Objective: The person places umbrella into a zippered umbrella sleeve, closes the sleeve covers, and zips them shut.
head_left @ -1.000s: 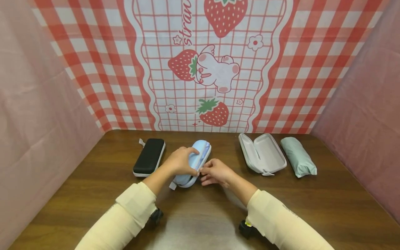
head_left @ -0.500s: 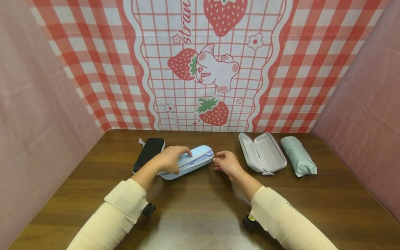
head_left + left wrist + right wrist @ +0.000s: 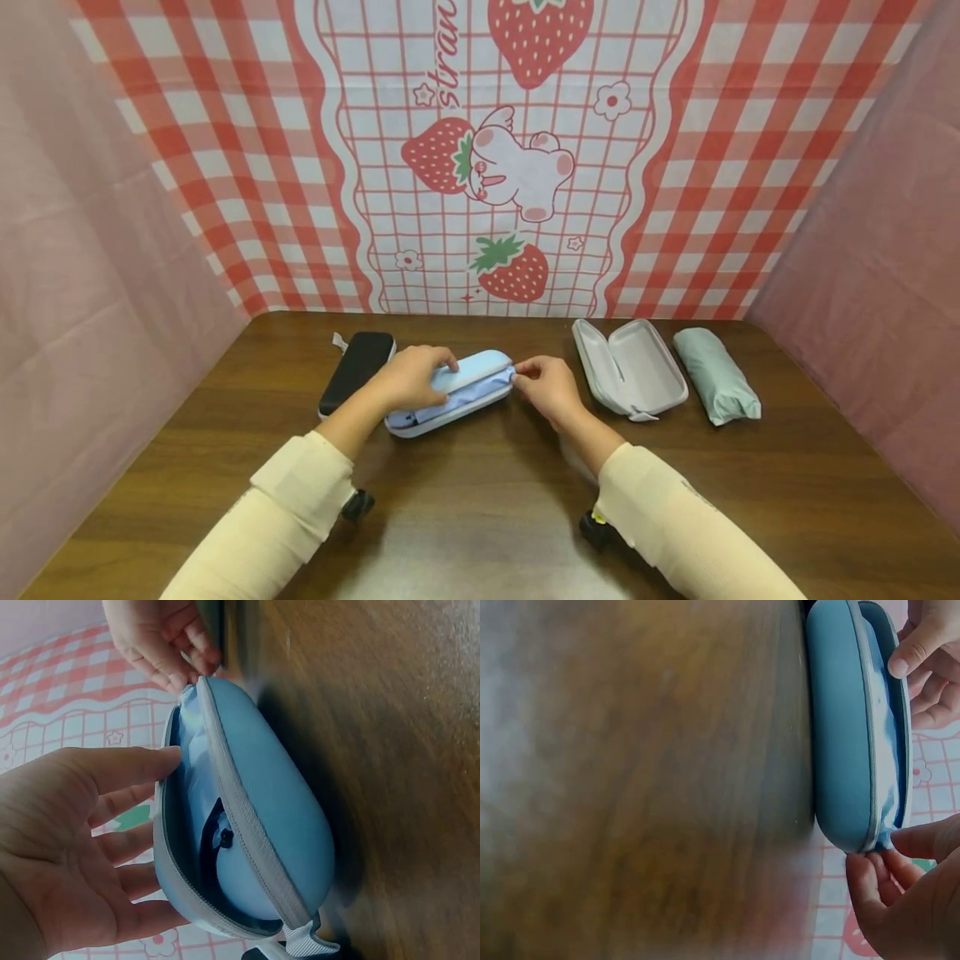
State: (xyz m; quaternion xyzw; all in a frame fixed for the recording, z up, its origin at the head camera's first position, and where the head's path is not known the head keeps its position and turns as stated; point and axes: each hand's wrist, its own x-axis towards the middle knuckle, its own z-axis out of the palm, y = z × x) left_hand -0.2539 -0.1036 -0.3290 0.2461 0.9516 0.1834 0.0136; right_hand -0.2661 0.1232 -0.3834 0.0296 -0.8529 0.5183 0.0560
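Your left hand (image 3: 411,377) holds the raised lid of a light-blue, rounded, hard-shell case (image 3: 482,364), which lies slantwise in the middle of the dark brown wooden worktop (image 3: 480,517). The thumb presses on the lid's rim and the other 4 fingers, slightly apart, lie along its outside. The lid is partly open, with the gap facing you.

A shiny blue fabric bundle (image 3: 477,391) fills the inside, with a small black toggle (image 3: 226,838) showing near the left end.

Your right hand (image 3: 551,390) is at the case's right end, thumb and fingers bent together in a pinch around the corner where fabric peeps out; you cannot tell whether they grip fabric or rim.

To the left, a black oblong case (image 3: 357,367) with a white edge lies closed, partly hidden by your left hand. To the right, a pale grey hard-shell case (image 3: 649,367) lies wide open, and just beside it rests a pale green fabric bundle (image 3: 716,375).
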